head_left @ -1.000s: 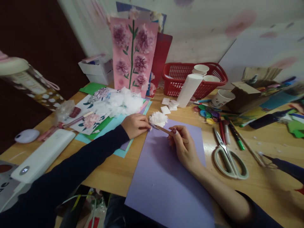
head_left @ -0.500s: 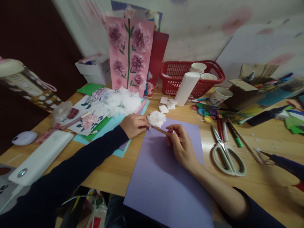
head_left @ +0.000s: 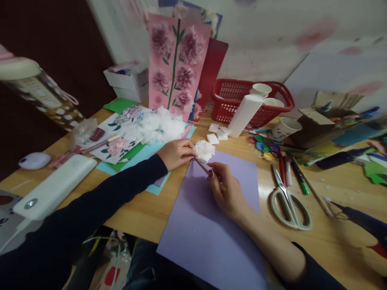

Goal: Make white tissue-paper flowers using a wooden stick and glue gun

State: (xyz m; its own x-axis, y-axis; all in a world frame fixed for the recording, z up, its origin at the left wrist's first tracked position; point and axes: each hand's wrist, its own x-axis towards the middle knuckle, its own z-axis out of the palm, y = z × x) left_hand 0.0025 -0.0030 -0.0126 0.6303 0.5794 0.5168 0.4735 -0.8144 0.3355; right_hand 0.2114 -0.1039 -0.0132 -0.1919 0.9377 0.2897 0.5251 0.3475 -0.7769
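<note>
A purple sheet [head_left: 208, 225] lies on the table, with a fluffy white flower [head_left: 204, 151] at its top left corner. My right hand [head_left: 225, 187] is closed round a thin wooden stick [head_left: 202, 166], whose far tip is by the flower's lower edge. Just left of the flower, my left hand [head_left: 177, 154] has its fingers pressed together at the sheet's corner; what they pinch, if anything, is too small to make out. Small white pads [head_left: 213, 139] lie behind the flower.
Scissors [head_left: 288, 205], markers [head_left: 298, 175] and a glue gun [head_left: 359, 217] lie right. Behind are a red basket [head_left: 222, 108], a white roll [head_left: 245, 114] and a pink flower picture [head_left: 160, 64]. White fluff [head_left: 160, 125] and a white device [head_left: 57, 185] are left.
The stick has turned to point more steeply toward the flower's lower left edge, and my right hand has turned with it. The whole view has shifted slightly. My left hand stays beside the flower.
</note>
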